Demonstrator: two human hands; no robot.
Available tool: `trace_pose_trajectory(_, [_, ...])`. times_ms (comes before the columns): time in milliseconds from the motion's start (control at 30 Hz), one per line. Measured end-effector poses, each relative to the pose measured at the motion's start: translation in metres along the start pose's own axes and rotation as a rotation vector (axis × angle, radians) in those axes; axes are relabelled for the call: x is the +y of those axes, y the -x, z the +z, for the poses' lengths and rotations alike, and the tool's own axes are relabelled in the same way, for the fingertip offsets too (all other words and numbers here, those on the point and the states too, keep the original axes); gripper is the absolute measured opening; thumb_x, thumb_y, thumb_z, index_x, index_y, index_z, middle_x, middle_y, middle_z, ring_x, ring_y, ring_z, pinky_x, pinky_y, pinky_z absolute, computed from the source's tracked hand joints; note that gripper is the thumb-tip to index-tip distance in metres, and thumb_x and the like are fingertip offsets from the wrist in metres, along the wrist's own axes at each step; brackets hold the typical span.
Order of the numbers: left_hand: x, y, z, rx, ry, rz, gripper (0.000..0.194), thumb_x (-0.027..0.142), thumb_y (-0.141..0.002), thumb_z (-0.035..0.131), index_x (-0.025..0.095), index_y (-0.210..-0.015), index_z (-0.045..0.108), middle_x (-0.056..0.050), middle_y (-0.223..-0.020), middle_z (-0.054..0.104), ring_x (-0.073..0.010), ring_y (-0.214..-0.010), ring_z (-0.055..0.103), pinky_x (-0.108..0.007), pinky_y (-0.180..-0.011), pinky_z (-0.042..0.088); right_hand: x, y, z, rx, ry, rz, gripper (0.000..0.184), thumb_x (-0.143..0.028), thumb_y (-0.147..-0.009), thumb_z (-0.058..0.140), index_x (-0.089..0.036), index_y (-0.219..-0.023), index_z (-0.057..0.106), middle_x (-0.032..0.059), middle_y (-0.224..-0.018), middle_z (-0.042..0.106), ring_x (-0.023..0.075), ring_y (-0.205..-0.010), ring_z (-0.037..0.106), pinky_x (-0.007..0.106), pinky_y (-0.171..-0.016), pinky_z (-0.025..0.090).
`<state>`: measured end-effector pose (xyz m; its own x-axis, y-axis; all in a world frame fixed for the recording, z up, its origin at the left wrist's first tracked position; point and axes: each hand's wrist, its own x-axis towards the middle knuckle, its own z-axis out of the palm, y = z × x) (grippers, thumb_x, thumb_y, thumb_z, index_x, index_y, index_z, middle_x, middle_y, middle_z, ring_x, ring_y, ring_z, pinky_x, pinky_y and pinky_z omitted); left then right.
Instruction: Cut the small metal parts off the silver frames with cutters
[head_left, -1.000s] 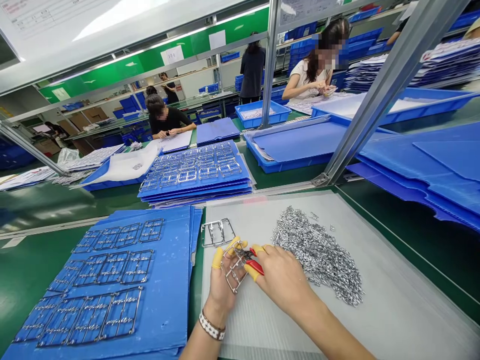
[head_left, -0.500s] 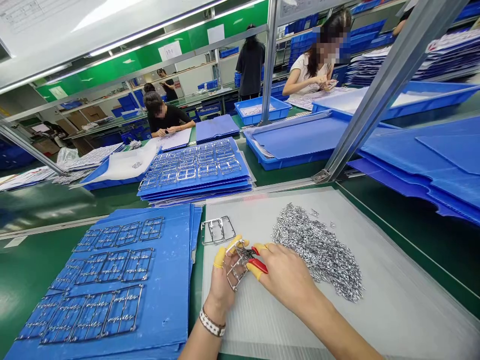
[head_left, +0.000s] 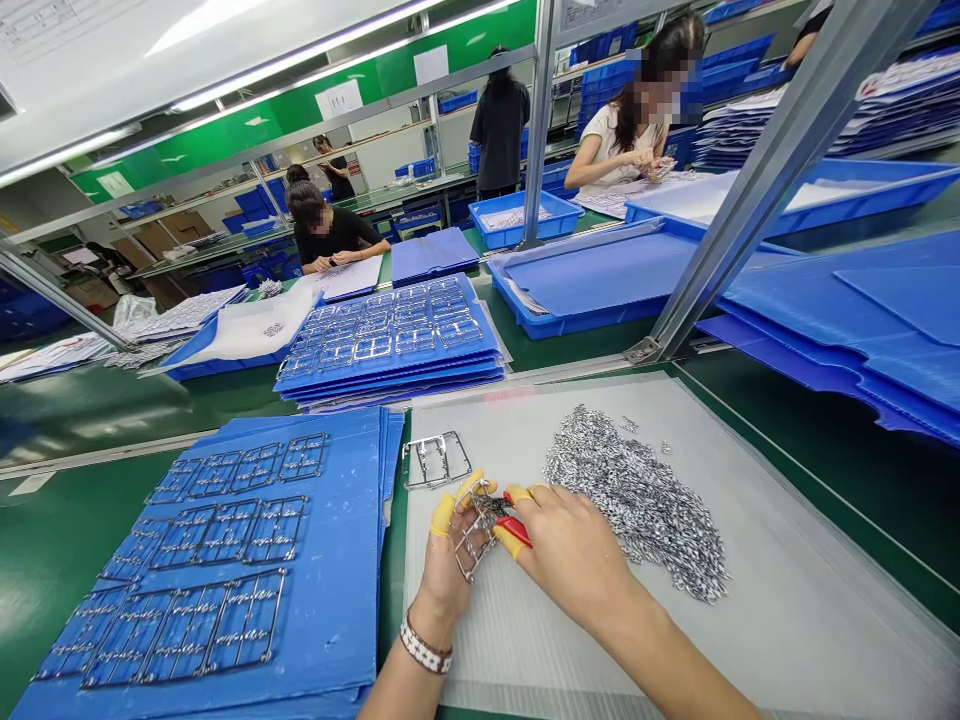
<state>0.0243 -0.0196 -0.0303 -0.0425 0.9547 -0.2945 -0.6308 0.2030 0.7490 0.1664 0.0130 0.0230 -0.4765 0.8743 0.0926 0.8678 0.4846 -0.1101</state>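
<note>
My left hand (head_left: 444, 562), with yellow finger cots on its fingertips, holds up a shiny silver sprue frame (head_left: 471, 548) by its edges. Red-handled nippers (head_left: 514, 528) are gripped in my right hand (head_left: 571, 552), whose thumb and index finger also wear yellow cots. The dark jaws of the nippers are at the frame's parts; whether they are closed on one is too small to tell. Behind my left hand another sprue frame (head_left: 438, 460) lies flat on the whitish sheet (head_left: 525, 640). A heap of small silver pieces (head_left: 634, 505) spreads right of my hands.
On the left, blue plastic sheets (head_left: 337, 560) carry rows of sprue frames. A second stack of frame-covered sheets (head_left: 390, 385) stands behind. Blue trays (head_left: 570, 322), a slanted metal post (head_left: 757, 190) and more blue sheets (head_left: 862, 320) border the right. Co-workers sit across the bench.
Both hands stay almost in place. The nippers' handles look slightly closer together, and my right hand has shifted very slightly.
</note>
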Motion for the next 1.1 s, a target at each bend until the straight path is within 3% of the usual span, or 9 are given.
trace_pose_trajectory(267, [0.001, 0.002, 0.003, 0.067, -0.009, 0.028, 0.052, 0.056, -0.085, 0.051, 0.02, -0.12, 0.064, -0.011, -0.127, 0.062, -0.0271, -0.119, 0.053, -0.034, -0.09, 0.045, -0.002, -0.003, 0.003, 0.037, 0.041, 0.005, 0.016, -0.026, -0.082, 0.064, -0.02, -0.096, 0.065, 0.0062, -0.083, 0.067, 0.0243, -0.08, 0.063, 0.034, -0.069, 0.041])
trace_pose_trajectory(467, [0.011, 0.001, 0.008, 0.048, 0.226, -0.047, 0.051, 0.054, -0.085, 0.05, 0.017, -0.117, 0.065, -0.014, -0.128, 0.06, -0.0278, -0.104, 0.061, -0.039, -0.084, 0.05, 0.007, 0.01, 0.006, -0.032, -0.002, 0.041, 0.02, -0.03, -0.084, 0.061, -0.02, -0.101, 0.065, 0.007, -0.088, 0.068, 0.0258, -0.086, 0.062, 0.036, -0.073, 0.041])
trace_pose_trajectory(667, [0.013, 0.001, 0.008, 0.063, 0.312, -0.036, 0.048, 0.051, -0.085, 0.053, 0.016, -0.116, 0.065, -0.014, -0.13, 0.058, -0.0269, -0.106, 0.062, -0.029, -0.069, 0.05, 0.003, 0.019, 0.015, -0.085, -0.054, 0.069, 0.02, -0.032, -0.085, 0.059, -0.02, -0.099, 0.065, 0.0075, -0.092, 0.068, 0.0279, -0.092, 0.061, 0.039, -0.078, 0.039])
trace_pose_trajectory(1100, [0.006, 0.003, 0.006, 0.047, 0.168, 0.043, 0.049, 0.055, -0.087, 0.047, 0.019, -0.116, 0.065, -0.012, -0.13, 0.059, -0.0254, -0.113, 0.057, -0.027, -0.073, 0.047, -0.005, 0.012, 0.011, -0.051, -0.048, 0.062, 0.017, -0.029, -0.084, 0.06, -0.019, -0.097, 0.065, 0.0086, -0.091, 0.068, 0.0285, -0.092, 0.061, 0.038, -0.077, 0.039])
